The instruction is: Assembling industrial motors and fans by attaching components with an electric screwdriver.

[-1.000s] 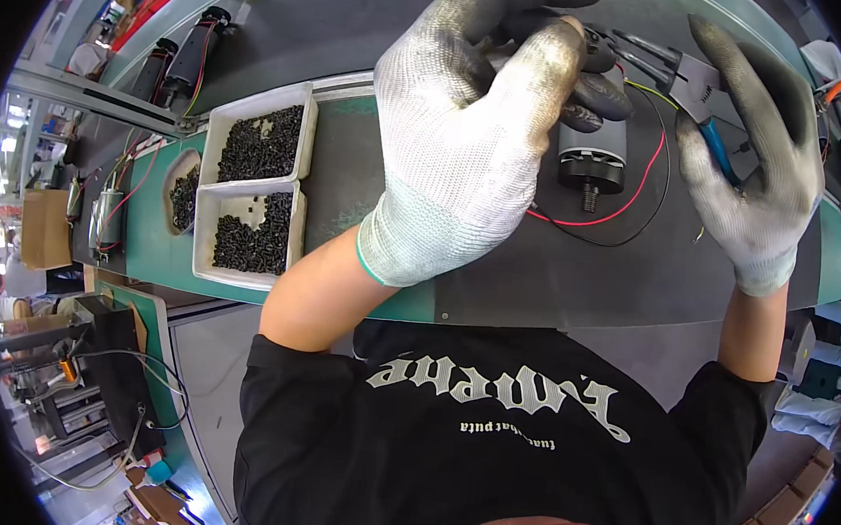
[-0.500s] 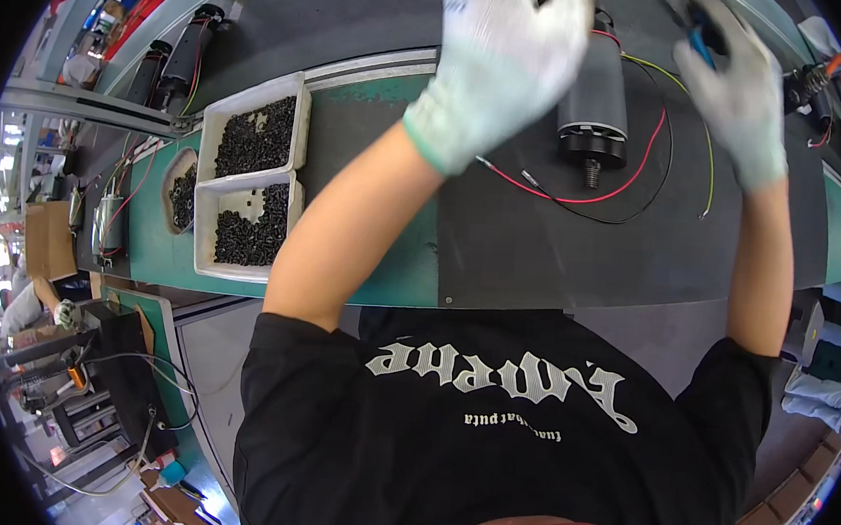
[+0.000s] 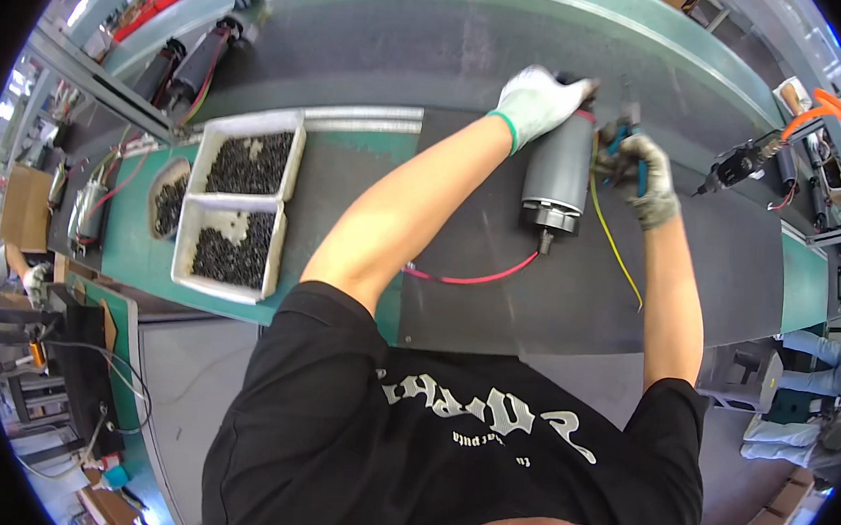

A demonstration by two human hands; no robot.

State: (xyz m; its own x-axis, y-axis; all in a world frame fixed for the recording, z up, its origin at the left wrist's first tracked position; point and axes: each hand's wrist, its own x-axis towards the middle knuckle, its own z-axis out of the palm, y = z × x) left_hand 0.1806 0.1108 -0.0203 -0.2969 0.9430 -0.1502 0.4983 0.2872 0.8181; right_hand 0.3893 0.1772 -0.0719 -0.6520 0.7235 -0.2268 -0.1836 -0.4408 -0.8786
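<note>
A grey cylindrical motor (image 3: 555, 174) lies on the dark mat (image 3: 496, 297) with its shaft end toward me. My left hand (image 3: 536, 103), in a white glove, grips the motor's far end. My right hand (image 3: 638, 172), in a grey glove, holds a blue-handled tool (image 3: 631, 141) just right of the motor. A red wire (image 3: 478, 278) runs from the motor toward me across the mat. A yellow wire (image 3: 617, 247) trails down on the right side.
Two white trays of small dark parts (image 3: 247, 167) and a smaller dish (image 3: 168, 204) stand at the left. More motors (image 3: 186, 66) lie at the far left. A power screwdriver (image 3: 739, 168) with an orange cable rests at the right.
Both hands have dropped away from the camera onto the motor on the mat. The motor has shifted a little left and the red wire has straightened.
</note>
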